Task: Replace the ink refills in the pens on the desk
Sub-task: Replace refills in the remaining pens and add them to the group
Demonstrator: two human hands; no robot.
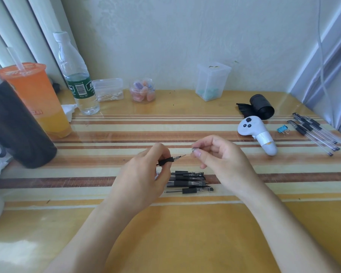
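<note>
Glossy desk (185,123) with a shiny wood-look top, brown and cream stripes across the middle and a pale textured wall behind. From my remote seat I see the left hand (144,178) gripping a pen (165,161) by its black rubbery sleeve. The thin pointed refill tip pokes out toward the right, and the rest of the barrel is buried in the palm, so no view of it. The right hand (219,154) pinches a small metal cone (195,149) between thumb and forefinger, just off the pen's point and not touching it. It's tiny and blurry, so that's all I can make out. Right under the hands lies a pile of pens (189,181) with black grips and clear barrels, side by side on the stripes, their left ends hidden by the left hand. Far right there's a bunch of thin clear sticks (319,133) with black ends; pens or refills, can't tell. Near them sit a blue binder clip (282,128), a smooth white controller (256,133) with tape round its handle, and a black roll of bags (261,106). Along the wall: a square clear tub (213,81) with teal bits at the bottom, a round clear jar (143,90) of pink and purple lumps, a flat clear box (108,89) of cotton swabs, a water bottle (77,75) with a green label, and an orange drink cup (35,99) with a straw. A dark cylinder (18,125) at left is cut off by the frame.
</note>
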